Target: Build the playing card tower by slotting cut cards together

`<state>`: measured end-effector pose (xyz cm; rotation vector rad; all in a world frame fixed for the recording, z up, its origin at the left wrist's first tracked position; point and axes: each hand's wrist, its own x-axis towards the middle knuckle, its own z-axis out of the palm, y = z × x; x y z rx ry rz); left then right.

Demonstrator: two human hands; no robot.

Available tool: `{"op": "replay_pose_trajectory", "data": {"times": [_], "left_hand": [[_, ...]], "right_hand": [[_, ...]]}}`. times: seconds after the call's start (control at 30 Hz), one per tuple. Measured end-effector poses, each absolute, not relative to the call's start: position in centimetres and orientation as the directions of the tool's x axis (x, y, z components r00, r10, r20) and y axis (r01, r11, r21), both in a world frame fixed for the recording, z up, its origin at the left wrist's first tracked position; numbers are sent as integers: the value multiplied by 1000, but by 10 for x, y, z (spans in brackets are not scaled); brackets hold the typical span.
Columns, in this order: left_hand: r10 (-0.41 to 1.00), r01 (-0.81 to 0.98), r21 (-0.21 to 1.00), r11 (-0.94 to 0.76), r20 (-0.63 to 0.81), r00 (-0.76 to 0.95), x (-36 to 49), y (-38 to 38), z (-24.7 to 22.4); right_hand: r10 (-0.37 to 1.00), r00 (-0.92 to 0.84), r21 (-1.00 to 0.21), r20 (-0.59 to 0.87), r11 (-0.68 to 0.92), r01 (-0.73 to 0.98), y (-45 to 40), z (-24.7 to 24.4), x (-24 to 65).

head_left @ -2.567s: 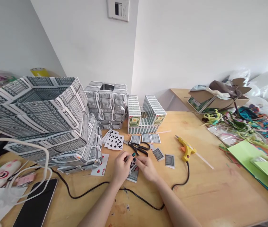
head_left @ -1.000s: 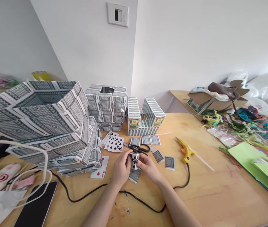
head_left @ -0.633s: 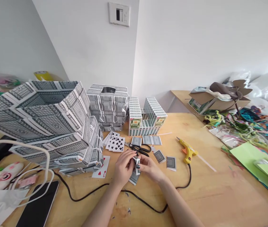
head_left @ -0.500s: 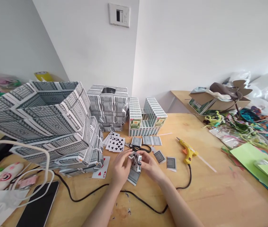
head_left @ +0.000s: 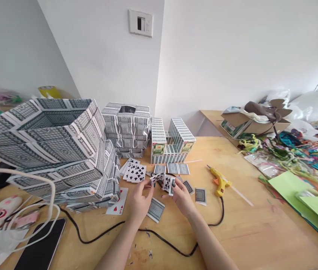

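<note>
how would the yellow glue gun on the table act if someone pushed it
The yellow glue gun lies on its side, so it would probably slide or pivot rather than roll. Its black cord would likely drag against a push. The pale glue stick jutting from its back might snag or bend.

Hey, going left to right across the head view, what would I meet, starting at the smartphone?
Smartphone, three of hearts, left hand holding a bent card, right hand holding a folded clubs card, yellow glue gun, light green paper.
</note>
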<state>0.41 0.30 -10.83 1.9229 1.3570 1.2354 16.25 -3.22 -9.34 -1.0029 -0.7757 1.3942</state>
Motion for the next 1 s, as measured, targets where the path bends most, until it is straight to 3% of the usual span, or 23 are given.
{"op": "replay_pose_trajectory", "data": {"times": [0.13,0.33,1.0], "left_hand": [[886,417,785,-459,366,285,8,-1,-101],[782,362,706,-609,457,423,9,-5,-92],[760,469,598,-650,495,422,12,-5,-98]], "right_hand": [[990,105,-925,-98,-51,-377,-30,-97,163],[996,71,-970,-52,-34,-242,-31,-98,161],[989,132,-993,-70,-57,-102,-28,-100,156]]}}
